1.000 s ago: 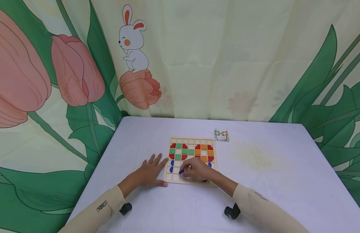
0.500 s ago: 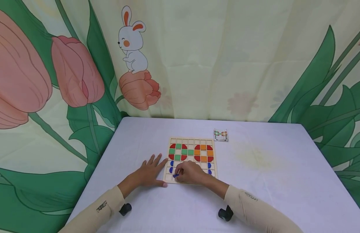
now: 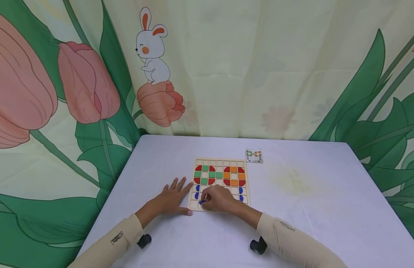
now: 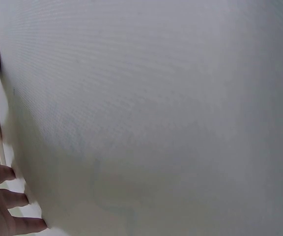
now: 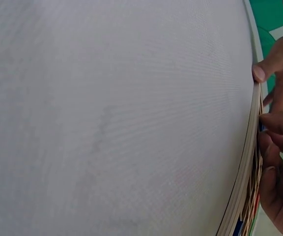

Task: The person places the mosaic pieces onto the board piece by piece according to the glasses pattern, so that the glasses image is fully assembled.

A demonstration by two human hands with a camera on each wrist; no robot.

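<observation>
A wooden grid board (image 3: 220, 162) lies on the white-covered table. Red, green and orange pieces form two rounded shapes in its upper half, joined by a green square (image 3: 219, 175). Blue half-round pieces (image 3: 241, 190) sit in cells down both sides. My right hand (image 3: 219, 198) pinches a small blue piece (image 3: 202, 202) low over the board's front left cells, covering several cells beneath it. My left hand (image 3: 173, 199) lies with fingers spread at the board's left edge, thumb by the near corner. The right wrist view shows fingertips (image 5: 265, 118) of the right hand close at the grid.
A small pattern card (image 3: 254, 155) lies beyond the board's far right corner. The table (image 3: 310, 208) reaches back to a curtain (image 3: 233, 67) printed with tulips and a rabbit.
My right hand has moved left and slightly nearer with the blue piece, uncovering blue pieces on the board's right side. It stays nearly still over the last half second, as does my left hand.
</observation>
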